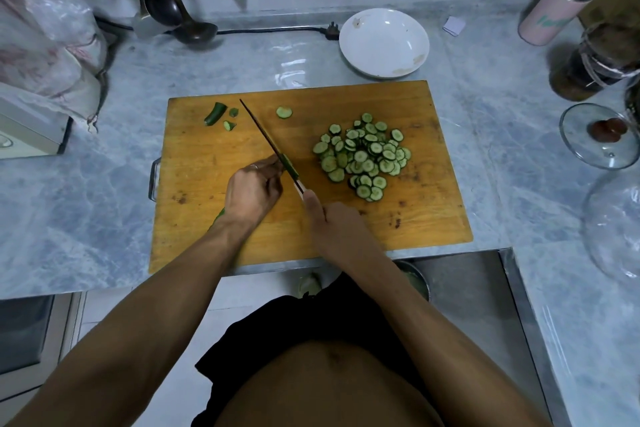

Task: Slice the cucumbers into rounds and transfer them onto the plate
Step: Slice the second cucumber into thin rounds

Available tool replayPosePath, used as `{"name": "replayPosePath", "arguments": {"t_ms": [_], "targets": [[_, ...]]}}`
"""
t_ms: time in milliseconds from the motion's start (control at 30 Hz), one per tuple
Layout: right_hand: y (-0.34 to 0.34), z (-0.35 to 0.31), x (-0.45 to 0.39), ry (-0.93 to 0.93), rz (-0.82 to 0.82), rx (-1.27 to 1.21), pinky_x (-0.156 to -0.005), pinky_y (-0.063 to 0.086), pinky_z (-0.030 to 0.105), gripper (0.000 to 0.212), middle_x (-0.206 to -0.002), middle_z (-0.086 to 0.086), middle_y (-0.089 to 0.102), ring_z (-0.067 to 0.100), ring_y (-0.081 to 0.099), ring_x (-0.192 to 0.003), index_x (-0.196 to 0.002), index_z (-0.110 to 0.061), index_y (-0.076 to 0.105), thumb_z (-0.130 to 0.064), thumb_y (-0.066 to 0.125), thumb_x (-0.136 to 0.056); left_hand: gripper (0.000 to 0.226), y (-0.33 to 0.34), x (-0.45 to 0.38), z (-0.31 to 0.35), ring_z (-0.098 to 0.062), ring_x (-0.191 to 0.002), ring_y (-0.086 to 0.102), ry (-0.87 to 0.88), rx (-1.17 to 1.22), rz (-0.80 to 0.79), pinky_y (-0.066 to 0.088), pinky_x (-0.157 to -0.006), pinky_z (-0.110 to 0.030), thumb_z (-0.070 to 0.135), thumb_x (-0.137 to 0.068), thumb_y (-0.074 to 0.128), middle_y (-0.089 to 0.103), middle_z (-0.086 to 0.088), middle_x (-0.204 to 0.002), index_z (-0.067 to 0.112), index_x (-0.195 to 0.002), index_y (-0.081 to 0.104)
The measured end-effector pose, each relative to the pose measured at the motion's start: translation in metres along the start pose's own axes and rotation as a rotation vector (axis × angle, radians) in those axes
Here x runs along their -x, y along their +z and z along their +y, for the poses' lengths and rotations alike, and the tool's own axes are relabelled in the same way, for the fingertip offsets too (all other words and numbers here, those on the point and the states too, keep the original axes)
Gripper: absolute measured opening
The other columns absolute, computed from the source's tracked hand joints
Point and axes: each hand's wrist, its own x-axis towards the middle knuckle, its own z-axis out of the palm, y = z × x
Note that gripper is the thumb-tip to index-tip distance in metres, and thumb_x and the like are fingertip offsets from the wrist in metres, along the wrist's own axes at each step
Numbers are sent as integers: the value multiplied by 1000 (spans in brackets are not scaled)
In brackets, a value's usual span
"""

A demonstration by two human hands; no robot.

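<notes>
Midway through slicing. Heap of green cucumber rounds (363, 159) on wooden cutting board (304, 173), right of long dark knife (270, 144) gripped by right hand (329, 222). Left hand (252, 191) curled round remaining green cucumber (290, 168). White round plate (383, 42) far right, not yet loaded.

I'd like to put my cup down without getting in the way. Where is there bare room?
The counter left of the cutting board is bare, as is the strip between the board and the plate. The right side is crowded with a glass lid, a jar and a pink bottle.
</notes>
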Motion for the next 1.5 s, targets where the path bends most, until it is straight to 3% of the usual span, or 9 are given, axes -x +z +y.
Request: {"name": "replayPosePath", "arguments": {"t_ms": [200, 467, 767, 933, 1100, 1200, 1267, 1400, 1500], "targets": [[7, -2, -10, 16, -1, -12, -56, 31, 32, 68, -58, 4, 51, 13, 46, -55, -58, -9, 45, -49, 19, -106, 23, -1, -1, 0, -29, -80, 69, 60, -16, 3, 52, -66, -26, -4, -75, 62, 74, -11, -101, 5, -91, 75], [19, -6, -37, 32, 17, 31, -64, 34, 31, 72, -63, 3, 52, 24, 53, -69, -70, -1, 60, -48, 19, -106, 21, 2, 0, -3, -31, -72, 68, 56, 30, 12, 52, -59, -28, -7, -72, 62, 73, -11, -97, 4, -85, 73], [11, 2, -40, 75, 45, -94, -59, 35, 31, 69, -59, 4, 55, 18, 53, -59, -57, -11, 49, -53, 20, -105, 37, 13, -2, -13, -21, -104, 68, 2, 108, 33, 56, -89, -33, 2, -82, 59, 66, -2, -126, 12, -114, 72], [-3, 16, -40, 101, 46, -186, -49, 37, 26, 71, -41, -5, 45, 13, 46, -40, -53, -14, 44, -59, 21, -102, 36, 11, 1, -11, -19, -104, 68, -8, 152, 67, 56, -90, -35, -1, -82, 61, 67, -1, -123, 14, -112, 74], [-23, 32, -27, 146, 15, -255, -49, 37, 27, 63, -59, 11, 45, 18, 42, -44, -65, -11, 46, -61, 29, -101, 33, 7, 1, -7, -18, -110, 65, -44, 182, 46, 55, -92, -37, 4, -86, 63, 66, 2, -125, 18, -114, 73], [-34, 38, -19, 196, -23, -340, -44, 34, 24, 61, -57, 6, 44, 14, 39, -40, -70, -12, 45, -63, 30, -100, 31, 1, 10, 1, -21, -114, 61, -1, 152, 99, 51, -94, -33, 5, -84, 66, 67, -2, -124, 16, -113, 73], [-41, 40, -16, 229, -37, -417, -45, 34, 24, 62, -55, 2, 46, 15, 40, -41, -71, -12, 47, -66, 31, -98, 28, 1, 22, 12, -19, -108, 62, 41, 171, 87, 52, -88, -30, 8, -84, 68, 69, 0, -118, 17, -109, 75], [-46, 41, -19, 245, -25, -469, -48, 35, 28, 67, -53, 0, 49, 17, 43, -44, -74, -12, 53, -71, 31, -95, 32, 13, 41, 43, -19, -81, 64, -15, 220, -152, 51, -66, -31, 34, -83, 73, 67, 5, -102, 29, -115, 70], [-47, 41, -22, 242, -8, -500, -49, 36, 29, 67, -52, -1, 49, 16, 43, -43, -73, -12, 54, -71, 29, -95, 38, 29, 38, 61, -22, -84, 62, -111, 252, -173, 50, -66, -33, 42, -85, 71, 64, 0, -103, 27, -120, 67]]}}
